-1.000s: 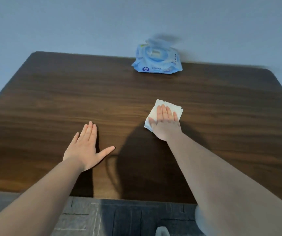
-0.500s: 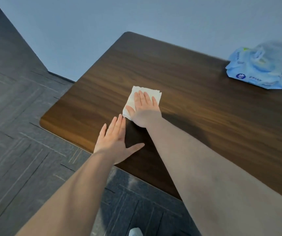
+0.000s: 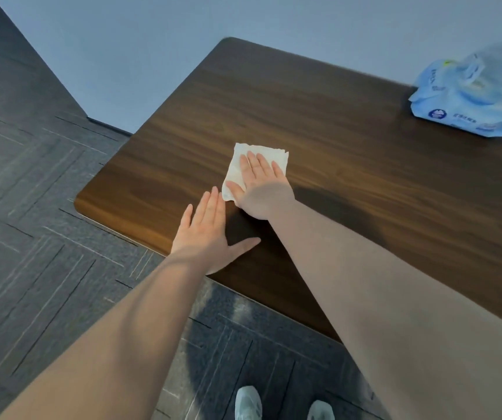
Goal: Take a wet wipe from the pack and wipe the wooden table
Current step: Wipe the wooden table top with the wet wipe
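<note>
Right hand (image 3: 259,189) stays pressed flat on the wet wipe (image 3: 245,165), little changed; left hand (image 3: 207,234) remains splayed on the wooden table (image 3: 365,183); pack (image 3: 471,107) at 2 o'clock

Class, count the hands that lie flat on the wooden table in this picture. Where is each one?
2. The left hand lies flat near the table's near edge, holding nothing. The right hand lies just beyond it, pressing the wipe onto the wood.
</note>
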The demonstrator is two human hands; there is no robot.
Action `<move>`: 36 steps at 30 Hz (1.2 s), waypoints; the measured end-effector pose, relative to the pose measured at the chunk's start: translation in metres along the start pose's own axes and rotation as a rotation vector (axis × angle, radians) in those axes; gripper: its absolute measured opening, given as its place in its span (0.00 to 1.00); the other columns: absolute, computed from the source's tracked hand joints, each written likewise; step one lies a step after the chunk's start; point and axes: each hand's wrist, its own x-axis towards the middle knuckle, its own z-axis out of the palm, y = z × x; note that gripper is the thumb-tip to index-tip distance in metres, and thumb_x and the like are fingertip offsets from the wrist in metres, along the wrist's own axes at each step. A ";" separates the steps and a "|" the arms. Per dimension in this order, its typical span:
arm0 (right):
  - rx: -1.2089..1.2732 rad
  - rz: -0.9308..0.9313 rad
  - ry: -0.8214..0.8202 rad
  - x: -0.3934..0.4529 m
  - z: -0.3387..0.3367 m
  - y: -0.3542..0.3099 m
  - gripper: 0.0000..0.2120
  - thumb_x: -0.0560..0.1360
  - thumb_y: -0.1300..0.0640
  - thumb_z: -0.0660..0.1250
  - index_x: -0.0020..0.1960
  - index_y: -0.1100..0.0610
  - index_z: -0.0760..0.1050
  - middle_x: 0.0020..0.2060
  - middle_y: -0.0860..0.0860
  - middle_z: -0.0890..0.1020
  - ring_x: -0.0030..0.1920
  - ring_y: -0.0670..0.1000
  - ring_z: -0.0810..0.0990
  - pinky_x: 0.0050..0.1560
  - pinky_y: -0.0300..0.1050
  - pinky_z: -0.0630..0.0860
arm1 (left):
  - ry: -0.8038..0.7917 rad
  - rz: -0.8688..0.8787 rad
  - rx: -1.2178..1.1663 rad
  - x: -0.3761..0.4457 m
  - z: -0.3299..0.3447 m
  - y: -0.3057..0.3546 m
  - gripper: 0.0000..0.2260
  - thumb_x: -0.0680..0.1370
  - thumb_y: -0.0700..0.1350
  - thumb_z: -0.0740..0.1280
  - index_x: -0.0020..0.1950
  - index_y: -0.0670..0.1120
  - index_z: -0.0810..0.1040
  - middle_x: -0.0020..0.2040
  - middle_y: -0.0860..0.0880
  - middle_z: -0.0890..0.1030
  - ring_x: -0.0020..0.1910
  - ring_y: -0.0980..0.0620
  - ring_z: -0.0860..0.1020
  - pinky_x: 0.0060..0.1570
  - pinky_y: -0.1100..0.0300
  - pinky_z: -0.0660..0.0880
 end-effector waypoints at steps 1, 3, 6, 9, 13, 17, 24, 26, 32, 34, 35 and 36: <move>-0.003 0.015 -0.002 -0.010 0.001 0.011 0.32 0.80 0.38 0.41 0.78 0.54 0.40 0.78 0.50 0.43 0.77 0.50 0.41 0.75 0.51 0.39 | -0.002 -0.001 0.009 -0.001 0.000 0.001 0.51 0.65 0.77 0.43 0.77 0.45 0.37 0.78 0.49 0.38 0.76 0.51 0.38 0.74 0.49 0.41; -0.001 0.056 0.001 -0.033 0.001 0.036 0.32 0.80 0.38 0.41 0.78 0.53 0.40 0.78 0.50 0.43 0.77 0.50 0.41 0.75 0.51 0.39 | -0.003 0.009 0.007 -0.005 -0.001 0.004 0.50 0.67 0.77 0.43 0.77 0.44 0.37 0.78 0.48 0.38 0.77 0.51 0.38 0.75 0.50 0.42; 0.035 0.140 0.007 -0.068 0.000 0.082 0.32 0.80 0.39 0.42 0.78 0.53 0.40 0.78 0.49 0.43 0.77 0.49 0.41 0.75 0.51 0.39 | -0.028 0.076 0.050 -0.011 -0.005 0.020 0.47 0.70 0.75 0.43 0.78 0.45 0.39 0.79 0.48 0.39 0.77 0.51 0.39 0.74 0.52 0.42; 0.053 0.250 0.025 -0.108 0.001 0.134 0.33 0.80 0.38 0.42 0.78 0.53 0.40 0.78 0.49 0.43 0.77 0.49 0.40 0.76 0.50 0.39 | -0.036 0.189 0.071 -0.012 -0.007 0.058 0.45 0.71 0.74 0.43 0.77 0.47 0.38 0.78 0.51 0.39 0.76 0.54 0.39 0.74 0.53 0.41; 0.048 0.417 0.015 -0.166 0.002 0.208 0.33 0.79 0.37 0.39 0.78 0.53 0.38 0.78 0.49 0.41 0.77 0.49 0.38 0.75 0.50 0.38 | -0.014 0.321 0.038 -0.006 -0.004 0.134 0.42 0.73 0.71 0.46 0.77 0.47 0.37 0.78 0.52 0.39 0.76 0.55 0.39 0.74 0.54 0.41; 0.085 0.574 0.016 -0.231 0.005 0.279 0.33 0.79 0.37 0.38 0.78 0.53 0.37 0.78 0.49 0.40 0.76 0.48 0.37 0.75 0.49 0.36 | -0.033 0.476 0.051 -0.007 0.007 0.218 0.42 0.75 0.69 0.50 0.77 0.46 0.37 0.78 0.51 0.39 0.76 0.55 0.40 0.75 0.55 0.41; 0.150 0.865 0.055 -0.353 0.022 0.390 0.33 0.79 0.37 0.38 0.77 0.53 0.35 0.78 0.50 0.40 0.77 0.49 0.38 0.75 0.49 0.37 | -0.060 0.662 0.136 -0.017 0.037 0.344 0.44 0.73 0.71 0.48 0.77 0.45 0.38 0.79 0.48 0.40 0.77 0.52 0.40 0.74 0.54 0.41; 0.170 0.943 0.069 -0.385 0.024 0.417 0.33 0.79 0.37 0.39 0.77 0.54 0.36 0.78 0.50 0.41 0.77 0.49 0.39 0.75 0.49 0.37 | -0.057 0.707 0.165 -0.017 0.042 0.370 0.44 0.72 0.72 0.47 0.77 0.44 0.38 0.79 0.47 0.40 0.77 0.52 0.40 0.75 0.53 0.41; 0.207 1.070 0.099 -0.449 0.030 0.471 0.33 0.79 0.37 0.39 0.78 0.54 0.38 0.78 0.51 0.42 0.77 0.50 0.40 0.75 0.50 0.38 | -0.024 0.701 0.301 -0.020 0.053 0.410 0.45 0.71 0.73 0.40 0.77 0.44 0.38 0.78 0.47 0.37 0.76 0.51 0.37 0.74 0.52 0.40; 0.213 1.089 0.102 -0.459 0.030 0.481 0.33 0.79 0.37 0.39 0.77 0.54 0.38 0.78 0.51 0.42 0.77 0.50 0.40 0.75 0.50 0.38 | -0.026 0.687 0.317 -0.020 0.054 0.411 0.44 0.71 0.73 0.39 0.76 0.44 0.37 0.77 0.48 0.36 0.76 0.52 0.36 0.73 0.52 0.39; 0.217 1.100 0.108 -0.462 0.030 0.485 0.33 0.79 0.37 0.39 0.77 0.54 0.38 0.78 0.51 0.42 0.77 0.50 0.40 0.75 0.50 0.38 | -0.035 0.680 0.327 -0.020 0.054 0.411 0.44 0.71 0.72 0.39 0.76 0.44 0.36 0.77 0.48 0.35 0.75 0.52 0.36 0.73 0.52 0.39; 0.220 1.112 0.114 -0.465 0.030 0.488 0.33 0.79 0.37 0.39 0.77 0.54 0.38 0.78 0.51 0.43 0.77 0.50 0.40 0.75 0.49 0.38 | -0.043 0.674 0.339 -0.020 0.053 0.412 0.44 0.71 0.72 0.39 0.76 0.44 0.35 0.76 0.48 0.35 0.75 0.52 0.36 0.73 0.52 0.39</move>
